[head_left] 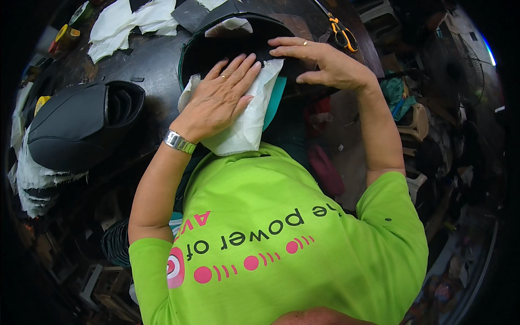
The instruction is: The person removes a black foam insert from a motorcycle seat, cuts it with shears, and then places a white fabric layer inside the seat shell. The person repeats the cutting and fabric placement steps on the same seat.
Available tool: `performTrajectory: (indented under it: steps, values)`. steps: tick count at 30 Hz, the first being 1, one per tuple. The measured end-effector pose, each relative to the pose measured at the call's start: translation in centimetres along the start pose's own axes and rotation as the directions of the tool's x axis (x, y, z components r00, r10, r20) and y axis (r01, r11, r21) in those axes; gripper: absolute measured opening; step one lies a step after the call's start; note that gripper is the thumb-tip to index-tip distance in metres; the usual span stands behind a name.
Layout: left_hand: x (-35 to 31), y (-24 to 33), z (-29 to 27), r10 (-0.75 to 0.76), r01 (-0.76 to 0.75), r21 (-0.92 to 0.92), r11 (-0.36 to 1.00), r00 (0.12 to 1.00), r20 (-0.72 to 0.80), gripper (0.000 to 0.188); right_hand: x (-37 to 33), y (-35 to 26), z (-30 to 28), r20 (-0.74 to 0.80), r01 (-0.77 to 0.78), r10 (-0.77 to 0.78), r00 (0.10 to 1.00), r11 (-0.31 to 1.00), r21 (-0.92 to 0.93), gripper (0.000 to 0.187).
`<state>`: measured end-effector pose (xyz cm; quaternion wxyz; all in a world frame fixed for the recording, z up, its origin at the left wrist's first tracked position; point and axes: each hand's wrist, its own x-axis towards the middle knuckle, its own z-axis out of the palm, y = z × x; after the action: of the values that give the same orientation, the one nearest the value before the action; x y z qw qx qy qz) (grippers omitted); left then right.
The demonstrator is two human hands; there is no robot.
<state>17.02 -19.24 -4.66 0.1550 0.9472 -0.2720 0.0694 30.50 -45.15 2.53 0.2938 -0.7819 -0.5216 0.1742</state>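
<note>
My left hand (221,100) lies flat with fingers stretched over a piece of white cloth (246,130), pressing toward the hollow of a black curved piece (187,51). A teal sheet (275,103) shows along the cloth's right edge. The cloth's lower end hangs over the table edge against my shirt. My right hand (325,64) is spread, thumb apart from the fingers, its fingertips at the right side of the black piece; whether they touch it I cannot tell. A smaller white patch (230,26) sits inside the black piece's far wall.
Nested black shaped pieces (76,127) stand at the left on white fabric (40,170). Orange-handled scissors (342,35) lie at the far right of the dark table (157,70). White cloth scraps (116,27) and a yellow container (67,33) are at the far left. A plastic chair (416,123) stands right.
</note>
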Motion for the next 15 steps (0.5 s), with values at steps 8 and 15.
performTrajectory:
  steps: [8,15]
  values:
    - [-0.1,-0.3,-0.1,0.023,-0.022,-0.030,0.999,1.000,0.016,0.064,0.2,0.5,1.0,-0.151,-0.038,0.042,0.988,0.999,0.031,0.028]
    - [-0.6,-0.7,0.3,0.057,-0.085,-0.234,0.968,0.991,-0.125,0.067,1.9,-0.5,4.2,-0.534,-0.159,0.196,0.822,0.980,0.115,0.016]
